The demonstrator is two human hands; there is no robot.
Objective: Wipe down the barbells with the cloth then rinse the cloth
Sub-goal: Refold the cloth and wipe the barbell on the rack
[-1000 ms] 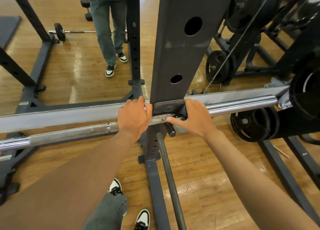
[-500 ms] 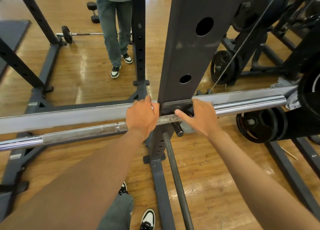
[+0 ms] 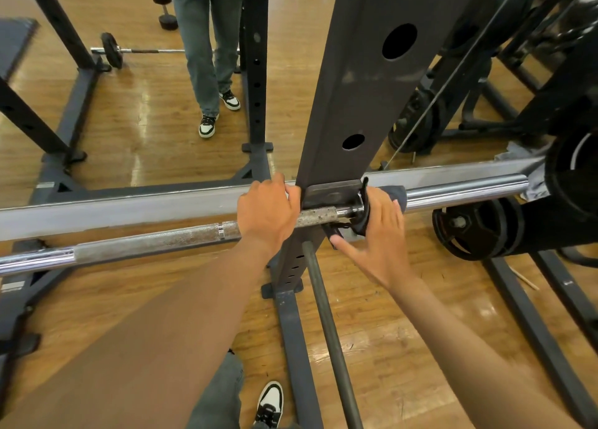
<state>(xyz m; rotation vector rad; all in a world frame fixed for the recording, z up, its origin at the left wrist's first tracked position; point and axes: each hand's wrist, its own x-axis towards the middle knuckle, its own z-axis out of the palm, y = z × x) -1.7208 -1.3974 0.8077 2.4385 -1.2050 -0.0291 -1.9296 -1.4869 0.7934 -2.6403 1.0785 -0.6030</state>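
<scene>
— Why both hands on the barbell (image 3: pixel 155 244)?
— The left hand (image 3: pixel 265 212) curls round the shaft, seemingly steadying it; the right hand (image 3: pixel 380 234), fingers spread, presses the cloth (image 3: pixel 393 193) against the sleeve beside the rack upright (image 3: pixel 352 105)

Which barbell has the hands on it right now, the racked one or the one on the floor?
The racked barbell: left hand grips its rusty shaft, right hand rests by its collar. The floor barbell lies untouched.

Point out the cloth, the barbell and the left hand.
cloth (image 3: pixel 395 193): head view, grey fold above the right hand.
barbell (image 3: pixel 155 242): head view, rough knurled shaft.
left hand (image 3: pixel 267 213): head view, back of the hand.
</scene>
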